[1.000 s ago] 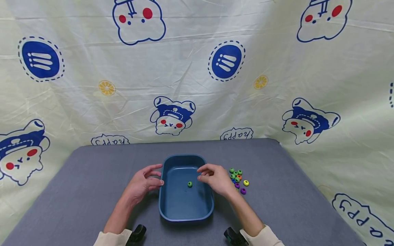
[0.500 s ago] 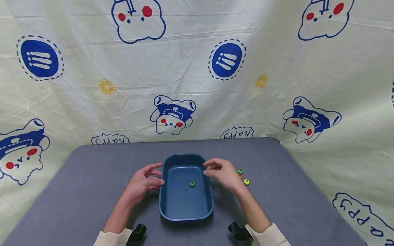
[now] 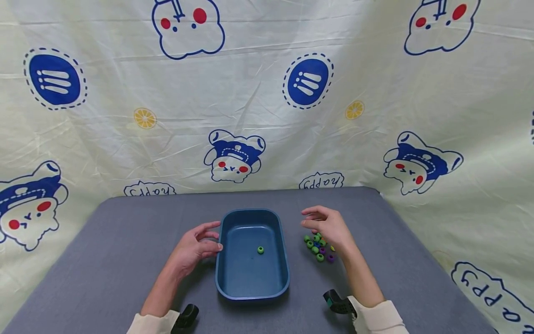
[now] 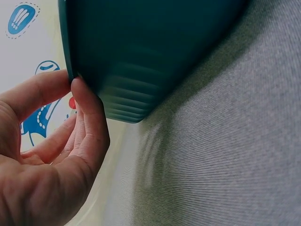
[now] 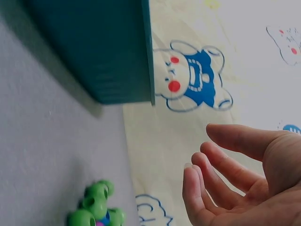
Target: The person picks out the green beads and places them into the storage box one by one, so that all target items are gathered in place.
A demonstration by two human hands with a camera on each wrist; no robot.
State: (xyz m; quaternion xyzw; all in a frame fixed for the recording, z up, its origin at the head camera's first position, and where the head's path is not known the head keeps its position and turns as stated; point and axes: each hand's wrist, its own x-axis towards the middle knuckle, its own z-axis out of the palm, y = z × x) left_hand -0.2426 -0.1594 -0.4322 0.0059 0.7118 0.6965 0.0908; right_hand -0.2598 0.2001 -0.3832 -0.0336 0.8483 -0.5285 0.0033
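A blue rectangular tray (image 3: 250, 278) stands on the table, with one green bead (image 3: 260, 250) lying inside. My left hand (image 3: 193, 248) pinches the tray's left rim between thumb and finger; the left wrist view shows this hold from close by. To the right of the tray, my right hand (image 3: 331, 228) hovers above the table near the pile of beads (image 3: 314, 249), its fingers relaxed and holding nothing. Green beads make up most of the pile, with purple, blue and yellow ones among them. Part of that pile is hidden beneath the right hand.
A grey cloth covers the table (image 3: 146, 222). Behind it hangs a pale curtain (image 3: 267, 111) printed with cartoon bears. Black wrist cameras are strapped at both cuffs, the right one (image 3: 339, 304) low over the table.
My right hand has moved right, from over the tray's edge to above the bead pile. The green bead in the tray shifted slightly right at first. My left hand has stayed in place.
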